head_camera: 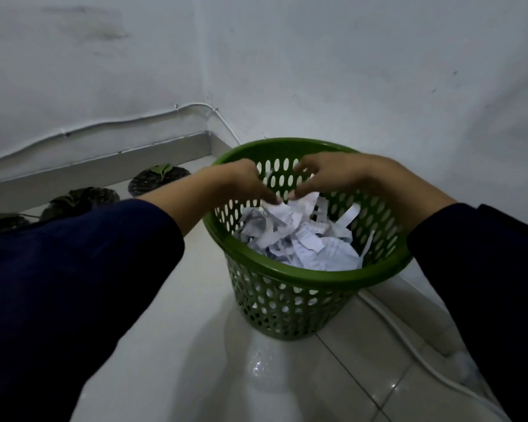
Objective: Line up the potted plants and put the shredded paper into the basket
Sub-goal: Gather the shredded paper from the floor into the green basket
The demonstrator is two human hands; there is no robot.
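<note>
A green perforated plastic basket stands on the white tiled floor in the room's corner, and white shredded paper fills it to about half its height. Both my hands reach over its rim from dark blue sleeves. My left hand and my right hand point their fingers down and meet at the raised top of the paper pile, pinching a wad there. Three dark potted plants stand in a row along the left wall's skirting, the nearest two partly hidden by my left sleeve.
Two white walls meet just behind the basket. A thin white cable is clipped along the left wall, and another white cable runs along the floor at the right. A grey skirting ledge runs behind the plants.
</note>
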